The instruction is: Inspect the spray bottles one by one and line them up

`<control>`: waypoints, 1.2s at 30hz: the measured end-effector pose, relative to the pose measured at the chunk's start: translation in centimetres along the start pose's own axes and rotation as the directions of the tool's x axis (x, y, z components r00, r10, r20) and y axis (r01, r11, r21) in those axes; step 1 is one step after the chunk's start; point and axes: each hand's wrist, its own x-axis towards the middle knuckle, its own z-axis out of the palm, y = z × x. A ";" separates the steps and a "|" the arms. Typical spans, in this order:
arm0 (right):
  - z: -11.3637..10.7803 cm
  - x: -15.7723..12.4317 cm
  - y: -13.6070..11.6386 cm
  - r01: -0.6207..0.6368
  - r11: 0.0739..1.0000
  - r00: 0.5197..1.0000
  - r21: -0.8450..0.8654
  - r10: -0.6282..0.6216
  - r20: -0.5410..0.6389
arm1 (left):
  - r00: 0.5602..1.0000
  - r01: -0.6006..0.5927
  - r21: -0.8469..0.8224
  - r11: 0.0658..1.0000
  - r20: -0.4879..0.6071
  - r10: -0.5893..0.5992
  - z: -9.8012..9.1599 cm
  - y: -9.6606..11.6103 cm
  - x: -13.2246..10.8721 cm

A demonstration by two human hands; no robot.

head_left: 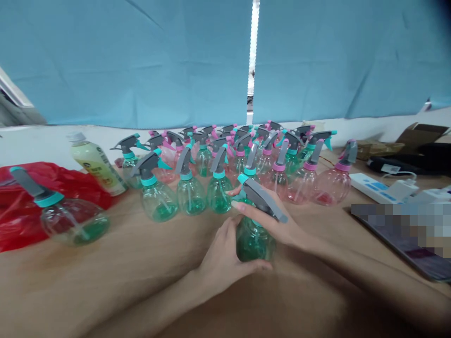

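A green spray bottle (254,240) with a grey and teal trigger head (262,199) stands on the wooden table (148,263) in front of me. My left hand (221,258) wraps round the bottle's round body from the left. My right hand (275,220) is closed on the trigger head and neck from the right. Behind it stand several green spray bottles (190,190) and pink spray bottles (327,180) in rows.
A lone green spray bottle (72,218) stands at the left in front of a red plastic bag (52,188). A pale yellow drink bottle (97,164) leans beside it. A white power strip (373,185), cardboard and a dark flat object lie at the right. A blue curtain hangs behind.
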 end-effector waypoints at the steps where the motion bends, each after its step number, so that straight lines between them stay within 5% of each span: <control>1: 0.0 0.0 0.0 0.002 1.000 1.000 0.008 -0.002 0.004 | 1.000 0.003 0.020 1.000 0.009 -0.003 -0.2 -0.2 -0.1; 11: -1.1 0.3 0.7 -0.010 1.000 1.000 -0.030 0.011 0.028 | 0.995 -0.064 0.248 0.967 0.096 0.041 -1.3 -3.0 -0.9; 18: -1.6 0.5 0.9 -0.020 0.999 1.000 -0.025 0.021 0.020 | 0.981 -0.106 0.374 0.921 0.189 0.036 -1.1 -2.9 -0.7; 36: -1.8 0.3 1.7 0.013 0.993 1.000 -0.118 -0.016 -0.024 | 0.978 -0.167 0.490 0.855 0.192 0.081 -1.0 -3.2 -0.7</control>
